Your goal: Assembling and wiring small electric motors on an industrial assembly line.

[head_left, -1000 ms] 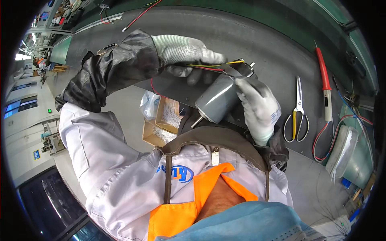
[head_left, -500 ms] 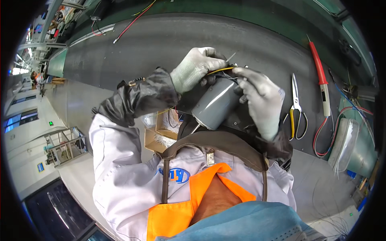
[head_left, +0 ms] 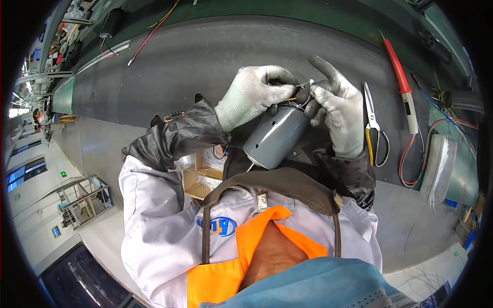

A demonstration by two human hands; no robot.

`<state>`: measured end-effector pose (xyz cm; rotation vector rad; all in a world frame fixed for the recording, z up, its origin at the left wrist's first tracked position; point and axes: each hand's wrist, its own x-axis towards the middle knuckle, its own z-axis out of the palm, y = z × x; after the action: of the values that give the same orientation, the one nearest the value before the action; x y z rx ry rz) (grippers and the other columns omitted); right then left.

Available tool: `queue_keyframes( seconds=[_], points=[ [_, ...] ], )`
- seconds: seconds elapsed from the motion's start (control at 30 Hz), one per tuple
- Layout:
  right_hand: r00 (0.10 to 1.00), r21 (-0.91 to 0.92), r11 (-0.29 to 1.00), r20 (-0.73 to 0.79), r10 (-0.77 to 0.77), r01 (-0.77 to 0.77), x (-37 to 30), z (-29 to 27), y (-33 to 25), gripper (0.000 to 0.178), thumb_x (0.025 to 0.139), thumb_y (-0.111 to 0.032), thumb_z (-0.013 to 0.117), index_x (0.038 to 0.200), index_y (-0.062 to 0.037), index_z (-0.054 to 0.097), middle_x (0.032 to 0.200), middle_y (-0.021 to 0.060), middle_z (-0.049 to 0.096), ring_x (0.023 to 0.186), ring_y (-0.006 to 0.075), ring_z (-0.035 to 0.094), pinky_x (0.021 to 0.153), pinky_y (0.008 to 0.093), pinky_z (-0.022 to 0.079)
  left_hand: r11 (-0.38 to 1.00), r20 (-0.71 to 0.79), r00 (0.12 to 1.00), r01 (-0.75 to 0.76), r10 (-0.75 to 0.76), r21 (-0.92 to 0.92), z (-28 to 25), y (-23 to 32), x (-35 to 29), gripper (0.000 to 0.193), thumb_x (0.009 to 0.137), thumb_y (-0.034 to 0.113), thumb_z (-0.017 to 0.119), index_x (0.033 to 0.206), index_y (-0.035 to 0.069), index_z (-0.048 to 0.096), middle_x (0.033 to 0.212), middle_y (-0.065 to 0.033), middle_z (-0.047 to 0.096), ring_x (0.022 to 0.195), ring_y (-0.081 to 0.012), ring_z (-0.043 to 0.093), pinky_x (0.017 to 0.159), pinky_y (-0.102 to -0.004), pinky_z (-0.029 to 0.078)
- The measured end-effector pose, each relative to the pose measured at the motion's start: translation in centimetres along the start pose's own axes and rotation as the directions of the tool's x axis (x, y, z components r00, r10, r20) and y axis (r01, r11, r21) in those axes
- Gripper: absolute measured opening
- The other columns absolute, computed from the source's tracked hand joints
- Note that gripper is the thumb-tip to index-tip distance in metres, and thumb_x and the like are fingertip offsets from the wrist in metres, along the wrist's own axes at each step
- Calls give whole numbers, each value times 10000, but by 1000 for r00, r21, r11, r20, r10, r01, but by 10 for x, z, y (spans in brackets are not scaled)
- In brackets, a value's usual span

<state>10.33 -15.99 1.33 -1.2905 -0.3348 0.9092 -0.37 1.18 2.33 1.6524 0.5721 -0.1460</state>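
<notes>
A grey cylindrical motor [head_left: 277, 134] lies tilted in front of my chest, its shaft toward me and its wires at the far end. My left hand [head_left: 262, 92], in a white glove with dark fingertips, pinches a thin pale cable tie [head_left: 304, 84] above that end. The tie's small head points toward my right hand [head_left: 339, 105], gloved alike. That hand's index finger is raised and stretched out, while its thumb and other fingers curl in at the wires. A short stretch of yellow wire [head_left: 290, 99] shows between the hands; the fingers hide the rest.
To the right lie scissors [head_left: 372, 123] and a red-and-white pen-like tool [head_left: 403, 87] on a red lead. Beyond them is a clear-wrapped bundle [head_left: 439, 167]. Small cardboard boxes [head_left: 194, 184] stand by my left elbow. Another motor [head_left: 111, 23] and loose wires [head_left: 153, 32] lie at the far left.
The cable tie's free end no longer sticks up; its head now shows beside my right hand. My right index finger has lifted away from the wires. The view has shifted slightly.
</notes>
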Motion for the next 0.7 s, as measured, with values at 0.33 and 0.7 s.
queue_keyframes(
  seconds=[0.33,0.7],
  points=[
    [972,-104,984,172,162,-146,0,-33,-11,388,961,-84,605,1308,88,607,797,59,708,539,50,586,466,178,426,982,18,988,-153,152,109,32,6,9,260,949,148,688,1152,-12,718,918,-47,728,752,-54,621,646,-206,513],
    [994,-374,927,-82,-68,33,-13,-59,8,144,922,-6,623,969,51,747,867,49,726,786,103,658,682,248,523,935,-153,933,-292,325,203,39,-7,-10,270,894,62,673,1152,-14,700,899,-37,707,708,-61,582,674,-243,514]
  ],
)
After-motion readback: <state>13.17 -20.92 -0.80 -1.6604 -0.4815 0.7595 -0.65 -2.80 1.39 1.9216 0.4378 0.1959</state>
